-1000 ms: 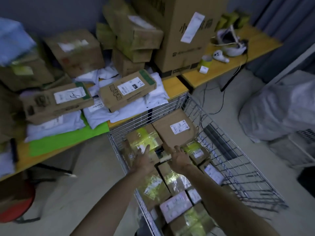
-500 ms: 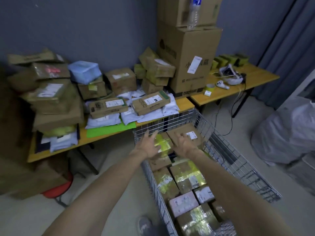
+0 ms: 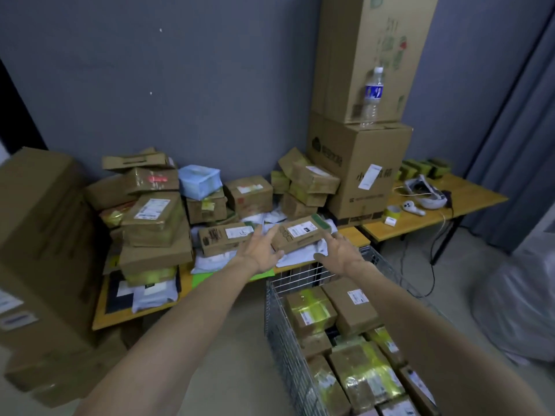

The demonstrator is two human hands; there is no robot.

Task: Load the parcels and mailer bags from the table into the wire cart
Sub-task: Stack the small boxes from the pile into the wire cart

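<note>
At the table (image 3: pixel 120 318), left hand (image 3: pixel 260 253) and right hand (image 3: pixel 343 254) flank a parcel (image 3: pixel 303 233), fingers (image 3: pixel 266 237) apart.

You are holding both bare arms stretched out ahead of you, forearms converging toward the middle. Your left hand (image 3: pixel 260 250) is showing its back to you, fingers straight and spread, thumb pointing right. Your right hand (image 3: pixel 342 254) is sitting level with it and a little apart, back also facing you, fingers relaxed and slightly parted, thumb angling left toward the other hand
</note>
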